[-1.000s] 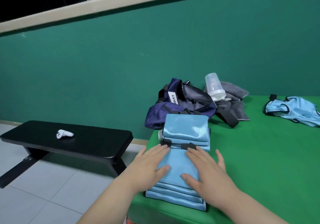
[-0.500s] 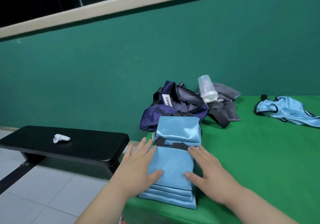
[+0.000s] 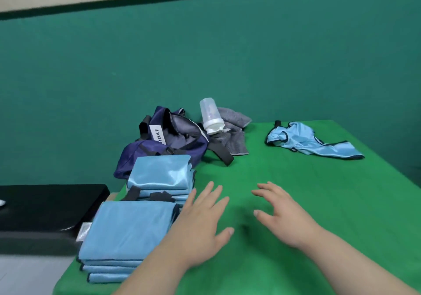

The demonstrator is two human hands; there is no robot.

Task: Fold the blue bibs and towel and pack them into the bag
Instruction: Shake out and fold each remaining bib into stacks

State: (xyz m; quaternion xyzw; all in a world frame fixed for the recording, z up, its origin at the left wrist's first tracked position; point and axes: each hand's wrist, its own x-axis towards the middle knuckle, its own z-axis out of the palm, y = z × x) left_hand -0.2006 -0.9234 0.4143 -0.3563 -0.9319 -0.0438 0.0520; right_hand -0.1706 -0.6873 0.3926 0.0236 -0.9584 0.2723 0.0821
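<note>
Folded shiny blue bibs [image 3: 129, 233] piled near left, beside dark blue cloth bag [image 3: 173, 139] for packing. Crumpled blue bib [image 3: 303, 140] far right, unfolded. Left hand [image 3: 200, 228], right hand [image 3: 284, 217] spread, empty, ready.

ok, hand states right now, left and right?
Left hand: open, fingers spread, holding nothing, beside the folded bibs.
Right hand: open, holding nothing, over the table.

Folded bibs [image 3: 136, 226] left, bag [image 3: 168, 144] behind them.
</note>
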